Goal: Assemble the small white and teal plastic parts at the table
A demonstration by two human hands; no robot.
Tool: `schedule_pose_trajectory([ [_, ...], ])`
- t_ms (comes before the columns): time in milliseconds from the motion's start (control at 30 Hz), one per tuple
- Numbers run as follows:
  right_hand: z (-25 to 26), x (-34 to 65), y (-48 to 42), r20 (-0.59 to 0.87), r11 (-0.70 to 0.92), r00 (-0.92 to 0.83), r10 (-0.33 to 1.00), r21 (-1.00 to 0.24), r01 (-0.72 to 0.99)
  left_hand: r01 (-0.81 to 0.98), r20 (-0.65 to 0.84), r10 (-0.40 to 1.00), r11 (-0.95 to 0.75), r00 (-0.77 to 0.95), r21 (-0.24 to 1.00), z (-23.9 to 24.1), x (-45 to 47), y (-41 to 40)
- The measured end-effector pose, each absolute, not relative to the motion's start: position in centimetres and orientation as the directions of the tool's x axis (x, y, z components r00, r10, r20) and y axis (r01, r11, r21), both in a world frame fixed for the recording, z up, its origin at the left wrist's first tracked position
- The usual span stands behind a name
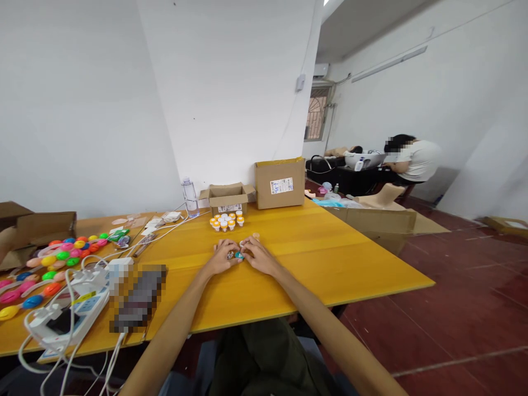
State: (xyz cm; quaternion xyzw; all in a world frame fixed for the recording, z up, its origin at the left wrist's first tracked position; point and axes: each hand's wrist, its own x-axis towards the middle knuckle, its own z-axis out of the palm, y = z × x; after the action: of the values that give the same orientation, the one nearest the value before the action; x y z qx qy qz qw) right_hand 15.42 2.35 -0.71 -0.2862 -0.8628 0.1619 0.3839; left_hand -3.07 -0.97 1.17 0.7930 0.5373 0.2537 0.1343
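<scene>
Both of my hands rest together on the yellow table (313,258). My left hand (221,257) curls its fingers round a small metallic piece I cannot make out. My right hand (256,254) pinches a small teal object (238,255) where the two hands meet. Just beyond my fingers stands a cluster of small white bottles with orange caps (226,220). An open small cardboard box (227,198) sits behind the bottles.
A larger closed cardboard box (279,183) and a clear water bottle (190,197) stand at the table's far edge. Colourful egg-shaped toys (61,256), a power strip with white cables (72,313) and brown boxes (37,228) fill the left. A person sits at a dark desk (412,159) far right.
</scene>
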Motion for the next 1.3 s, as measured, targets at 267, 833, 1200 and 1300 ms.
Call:
schedule_pose_trajectory([
  [267, -1.0, 15.14, 2.68, 0.567, 0.766, -0.519, 0.64, -0.529, 0.366, 0.779, 0.249, 0.922, -0.385, 0.297, 0.496, 1.34, -3.05, -1.02],
  [833, -1.35, 15.04, 3.07, 0.542, 0.728, -0.502, 0.674, -0.605, 0.324, 0.772, 0.243, 0.92, -0.39, 0.307, 0.502, 1.5, -2.96, -1.15],
  [1200, -1.18, 15.1, 3.03, 0.532, 0.722, -0.508, 0.677, -0.612, 0.321, 0.775, 0.237, 0.919, -0.393, 0.314, 0.496, 1.54, -2.91, -1.1],
  [1300, -1.23, 15.12, 3.09, 0.529, 0.724, -0.512, 0.677, -0.602, 0.335, 0.768, 0.233, 0.918, -0.396, 0.32, 0.503, 1.55, -2.94, -1.1],
])
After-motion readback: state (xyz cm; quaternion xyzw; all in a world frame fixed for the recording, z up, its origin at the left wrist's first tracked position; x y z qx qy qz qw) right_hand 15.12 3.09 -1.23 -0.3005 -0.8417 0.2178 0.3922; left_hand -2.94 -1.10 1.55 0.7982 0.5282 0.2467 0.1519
